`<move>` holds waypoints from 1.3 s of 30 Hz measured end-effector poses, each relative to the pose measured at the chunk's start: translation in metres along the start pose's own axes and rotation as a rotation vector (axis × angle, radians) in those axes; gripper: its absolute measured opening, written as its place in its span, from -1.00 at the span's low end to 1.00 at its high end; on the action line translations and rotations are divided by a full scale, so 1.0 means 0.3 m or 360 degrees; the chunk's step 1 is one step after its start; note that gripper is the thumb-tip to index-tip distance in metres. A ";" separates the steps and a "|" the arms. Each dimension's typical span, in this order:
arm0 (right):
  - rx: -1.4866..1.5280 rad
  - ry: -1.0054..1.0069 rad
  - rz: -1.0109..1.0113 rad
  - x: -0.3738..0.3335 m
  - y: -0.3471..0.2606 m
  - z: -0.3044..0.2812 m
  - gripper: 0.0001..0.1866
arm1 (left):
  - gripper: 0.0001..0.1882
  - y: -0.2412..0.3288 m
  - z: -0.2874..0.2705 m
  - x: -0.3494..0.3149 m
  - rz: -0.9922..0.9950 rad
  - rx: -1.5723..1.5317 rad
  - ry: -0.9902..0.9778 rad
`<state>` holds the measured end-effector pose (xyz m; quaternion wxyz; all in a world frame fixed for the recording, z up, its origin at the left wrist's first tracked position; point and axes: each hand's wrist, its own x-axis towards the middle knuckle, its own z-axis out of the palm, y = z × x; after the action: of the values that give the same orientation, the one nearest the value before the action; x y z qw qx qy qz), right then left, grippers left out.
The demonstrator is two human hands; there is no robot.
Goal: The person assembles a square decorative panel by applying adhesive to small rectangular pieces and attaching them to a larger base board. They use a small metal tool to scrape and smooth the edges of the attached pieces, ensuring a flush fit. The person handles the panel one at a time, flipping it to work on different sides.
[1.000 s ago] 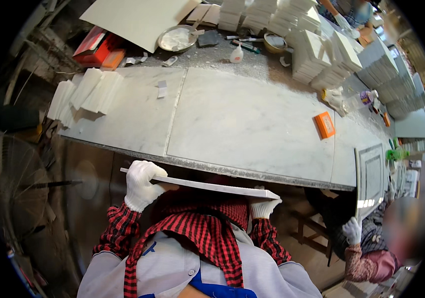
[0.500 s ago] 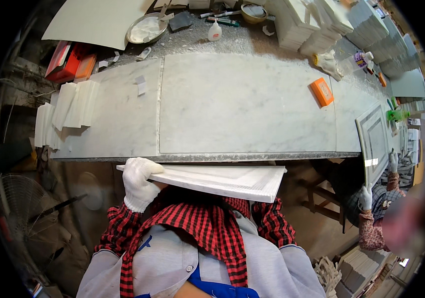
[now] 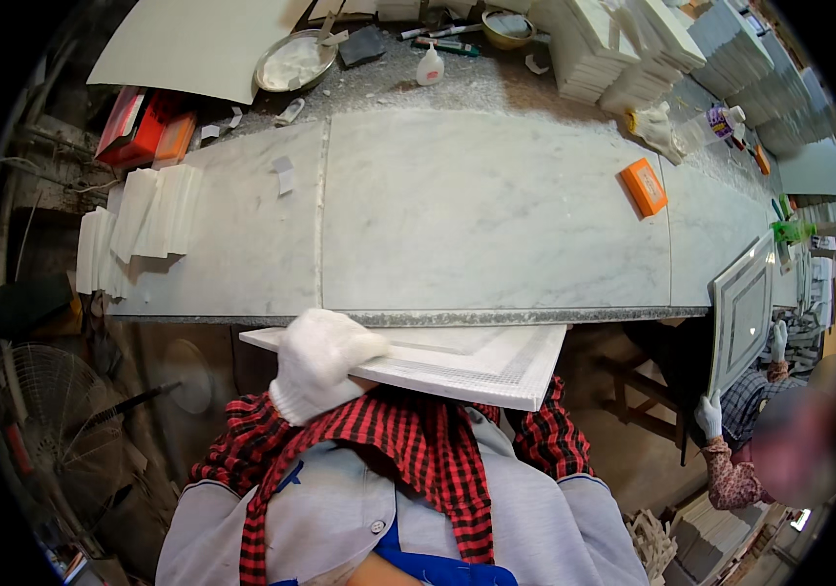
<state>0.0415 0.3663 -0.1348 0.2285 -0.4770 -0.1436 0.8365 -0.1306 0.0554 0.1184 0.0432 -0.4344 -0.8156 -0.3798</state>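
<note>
1. The gloved left hand (image 3: 325, 361) curls over the near edge of the mosaic-bordered panel (image 3: 477, 366), tilted just before the desk (image 3: 496, 215); its grip's firmness cannot be told. The right hand is hidden.
2. A loose hold could let the panel slip, chipping a corner.
3. The orange box (image 3: 644, 188), purple-labelled bottle (image 3: 714, 124) and squeeze bottle (image 3: 430, 65) bear small, unclear markings.
</note>
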 end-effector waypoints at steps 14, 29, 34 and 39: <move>-0.0056 -0.0038 -0.0018 0.012 -0.024 0.054 -0.12 | -0.45 0.179 0.067 0.163 0.0251 -0.0367 0.0002; -0.0211 -0.0081 0.0024 0.082 -0.076 0.070 -0.11 | -0.51 0.209 0.016 0.223 0.0029 -0.1016 -0.0405; -0.0707 -0.0247 0.0184 0.043 -0.220 -0.010 -0.12 | -0.61 0.192 0.074 0.188 0.0130 -0.1075 -0.0286; -0.1648 0.0189 -0.0549 -0.297 -0.449 0.346 -0.45 | -0.58 0.193 0.036 0.185 0.0194 -0.1014 -0.0230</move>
<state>0.0240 0.4328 0.0444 0.1054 -0.5431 -0.5994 0.5785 -0.1192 0.1194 0.1665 -0.1300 -0.4998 -0.6294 -0.5807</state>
